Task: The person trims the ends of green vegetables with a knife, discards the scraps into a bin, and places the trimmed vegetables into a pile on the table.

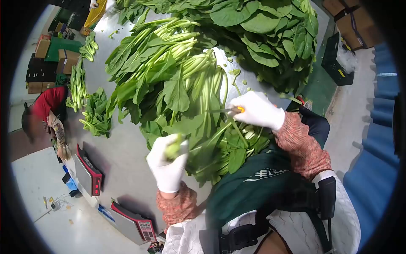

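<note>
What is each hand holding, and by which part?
The left hand holds greens by their pale end, blurred; the right hand a knife by its handle.

Dull, smooth metal is catching soft light across the table (127, 161). Over it, the left hand (168, 163) and right hand (256, 110) are wearing matt gloves that are looking like thin cloth, while the sleeves (299, 144) are showing rough, ribbed cloth. The greens (175, 93) on the table are spreading smooth leaves with a faint gloss. At its edge, the scales (94, 172) are pairing smooth metal-looking pans with red plastic housings. Beyond the table, the crate (334, 61) is looking like hard plastic, the boxes (358, 30) are showing matt cardboard, and the curtain (370, 148) is hanging in smooth folds.
</note>
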The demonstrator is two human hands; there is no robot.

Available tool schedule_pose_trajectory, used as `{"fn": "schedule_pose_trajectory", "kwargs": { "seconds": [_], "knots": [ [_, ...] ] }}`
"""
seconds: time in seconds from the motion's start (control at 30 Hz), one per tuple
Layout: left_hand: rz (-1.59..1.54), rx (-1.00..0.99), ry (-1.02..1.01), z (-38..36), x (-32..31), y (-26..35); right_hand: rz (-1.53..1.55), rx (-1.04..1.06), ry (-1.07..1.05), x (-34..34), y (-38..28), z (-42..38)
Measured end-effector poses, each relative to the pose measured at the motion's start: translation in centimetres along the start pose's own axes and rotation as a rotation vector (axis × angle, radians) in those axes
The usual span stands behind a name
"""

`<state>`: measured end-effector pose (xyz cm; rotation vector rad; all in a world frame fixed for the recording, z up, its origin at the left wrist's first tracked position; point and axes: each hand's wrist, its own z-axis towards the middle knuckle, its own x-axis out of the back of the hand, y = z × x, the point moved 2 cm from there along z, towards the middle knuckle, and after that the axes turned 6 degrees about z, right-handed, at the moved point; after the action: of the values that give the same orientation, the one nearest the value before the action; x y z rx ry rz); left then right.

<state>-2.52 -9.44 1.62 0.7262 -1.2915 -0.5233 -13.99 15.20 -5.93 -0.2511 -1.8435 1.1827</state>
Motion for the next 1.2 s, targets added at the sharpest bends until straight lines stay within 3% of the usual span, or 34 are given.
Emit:
{"fn": "schedule_pose_trajectory", "kwargs": {
  "seconds": [0.03,0.1,0.17,0.23,0.33,0.47,0.57,0.6,0.63,0.7,0.77,0.8,0.9,1.0,1.03,1.1,1.13,1.2],
  "knots": [
    [-0.097,0.135,-0.001,-0.1,0.8,-0.6,-0.169,-0.071,-0.035,0.2,0.7,0.6],
    [-0.254,0.194,0.004,0.3,1.3,-0.8,0.051,0.037,0.228,0.3,1.9,2.8],
    [-0.450,0.270,0.004,0.6,1.1,-0.5,0.045,-0.040,0.427,1.4,1.0,6.0],
    [-0.566,0.283,-0.033,0.2,0.3,-0.5,-0.104,0.150,0.562,1.3,1.9,9.8],
    [-0.438,0.317,0.026,-0.3,-0.2,-0.3,-0.282,0.230,0.483,-0.8,3.8,14.1],
    [-0.318,0.300,0.086,-0.7,0.2,0.2,-0.272,0.274,0.420,0.2,0.6,9.6],
    [-0.214,0.234,0.139,-1.2,0.1,0.1,-0.110,0.381,0.550,1.2,-1.0,5.1],
    [-0.094,0.197,0.137,-1.2,0.2,0.6,0.095,0.328,0.526,1.9,-1.4,3.5],
    [-0.003,0.069,0.158,-1.2,0.2,1.6,0.301,0.273,0.496,2.9,-2.1,2.0],
    [0.180,-0.193,0.192,-0.7,-0.4,4.0,0.373,0.112,0.435,4.7,-3.9,-0.8],
    [0.350,-0.464,0.215,0.1,-1.3,6.8,0.265,0.310,0.392,4.8,-4.3,-2.0],
    [0.394,-0.501,0.177,0.2,-2.1,8.1,0.188,0.292,0.351,4.7,-5.0,-2.7],
    [0.577,-0.586,0.037,0.2,-3.9,9.1,0.453,0.346,0.271,3.5,-6.2,-4.2],
    [0.457,-0.518,-0.010,0.0,-4.1,8.8,0.951,0.084,0.262,2.6,-5.1,-5.9],
    [0.407,-0.491,-0.027,-0.1,-4.2,8.4,0.932,0.114,0.369,1.7,-4.0,-6.2],
    [0.338,-0.425,-0.033,-0.5,-4.5,8.0,0.389,0.249,0.475,1.3,-3.3,-7.2],
    [0.316,-0.407,-0.037,-0.7,-4.8,7.7,0.166,0.218,0.451,1.5,-3.7,-7.9],
    [0.270,-0.386,-0.053,-1.0,-5.1,8.2,0.069,0.135,0.380,1.1,-4.2,-8.4]
  ]
}}
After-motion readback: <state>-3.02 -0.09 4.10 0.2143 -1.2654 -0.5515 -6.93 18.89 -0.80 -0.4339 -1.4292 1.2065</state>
